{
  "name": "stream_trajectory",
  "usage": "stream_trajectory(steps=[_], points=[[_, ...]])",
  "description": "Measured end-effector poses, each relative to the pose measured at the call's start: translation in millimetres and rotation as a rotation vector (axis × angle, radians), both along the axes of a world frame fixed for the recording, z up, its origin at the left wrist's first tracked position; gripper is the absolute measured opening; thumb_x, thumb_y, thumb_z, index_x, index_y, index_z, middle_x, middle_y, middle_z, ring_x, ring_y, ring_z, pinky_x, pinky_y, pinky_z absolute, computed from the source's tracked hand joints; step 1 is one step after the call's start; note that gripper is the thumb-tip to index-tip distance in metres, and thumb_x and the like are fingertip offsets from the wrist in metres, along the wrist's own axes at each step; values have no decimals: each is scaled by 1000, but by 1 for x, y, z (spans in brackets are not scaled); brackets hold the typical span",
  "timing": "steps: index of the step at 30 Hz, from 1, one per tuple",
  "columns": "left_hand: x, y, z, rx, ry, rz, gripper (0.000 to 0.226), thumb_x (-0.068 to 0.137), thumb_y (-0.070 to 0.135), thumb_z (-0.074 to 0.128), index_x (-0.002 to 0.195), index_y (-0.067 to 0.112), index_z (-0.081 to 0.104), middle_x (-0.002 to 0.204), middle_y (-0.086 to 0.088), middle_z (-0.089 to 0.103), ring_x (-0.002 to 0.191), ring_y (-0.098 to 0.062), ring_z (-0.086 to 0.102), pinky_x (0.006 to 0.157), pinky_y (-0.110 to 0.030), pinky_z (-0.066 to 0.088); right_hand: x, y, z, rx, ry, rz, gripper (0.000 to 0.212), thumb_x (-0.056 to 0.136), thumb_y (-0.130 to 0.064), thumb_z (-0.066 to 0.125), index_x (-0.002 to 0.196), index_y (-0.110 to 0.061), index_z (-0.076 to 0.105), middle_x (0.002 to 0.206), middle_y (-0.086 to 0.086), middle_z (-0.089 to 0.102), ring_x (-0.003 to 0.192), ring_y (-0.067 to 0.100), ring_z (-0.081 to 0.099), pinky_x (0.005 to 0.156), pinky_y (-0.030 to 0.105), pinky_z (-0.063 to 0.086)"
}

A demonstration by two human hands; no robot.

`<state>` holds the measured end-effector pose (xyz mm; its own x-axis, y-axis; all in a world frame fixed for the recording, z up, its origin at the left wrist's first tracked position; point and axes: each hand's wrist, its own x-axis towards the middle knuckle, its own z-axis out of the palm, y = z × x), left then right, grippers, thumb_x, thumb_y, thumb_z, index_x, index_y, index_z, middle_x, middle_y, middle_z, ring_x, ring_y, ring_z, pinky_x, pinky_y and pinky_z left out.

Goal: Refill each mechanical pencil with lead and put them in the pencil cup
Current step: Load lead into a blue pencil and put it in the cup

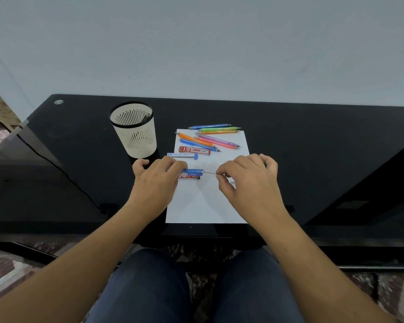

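My left hand [156, 180] grips a blue mechanical pencil [194, 171] that lies level above the white sheet [205, 203], its open end pointing right. My right hand [247, 180] pinches a thin lead [209, 173] between thumb and forefinger, and the lead's left tip meets the pencil's open end. A red lead case [189, 176] lies on the sheet just under the pencil. Several coloured mechanical pencils [210, 137] lie in a loose pile at the sheet's far end. The white slotted pencil cup [135, 131] stands upright to the left of the sheet.
A second red lead case [194, 150] and a clear lead tube with a blue cap [182, 155] lie between the pile and my hands. A small pale piece [232, 182] rests on the sheet by my right hand. The black glass table [313, 148] abuts a wall; a cable [63, 173] runs along its left.
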<state>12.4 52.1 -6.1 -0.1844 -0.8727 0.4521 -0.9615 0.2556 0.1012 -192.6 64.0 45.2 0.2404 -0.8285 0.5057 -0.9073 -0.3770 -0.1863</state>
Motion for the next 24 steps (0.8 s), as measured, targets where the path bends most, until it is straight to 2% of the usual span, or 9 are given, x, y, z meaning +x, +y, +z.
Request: stream_trajectory(steps=[5,13,21,24], points=[[0,1,2,25,-6,11,38,80,8,74,114,21,63,110,-4,64,100,-24,60,96,-53,30,0,-1,0,14,42,-17,5,79,-30,72,81,-27,70,81,-6,69,85,16,62,95,48,40],[0,2,1,-12,-31,4,45,73,3,79,112,22,64,102,-3,62,97,-26,60,91,-53,34,1,0,-1,56,77,-55,3,82,-30,70,81,-27,71,80,-6,68,84,16,62,96,48,38],[-4,3,3,-12,-27,-1,45,72,2,80,109,21,65,101,-4,62,93,-25,61,89,-52,35,2,0,1,146,106,-39,14,91,-35,57,94,-29,70,94,-7,67,97,13,57,106,45,25],[-5,3,1,3,-31,-4,45,71,3,80,109,22,64,100,-3,63,90,-24,62,89,-52,35,3,0,0,124,76,-41,16,87,-38,63,99,-29,70,97,-7,68,99,15,59,105,47,28]])
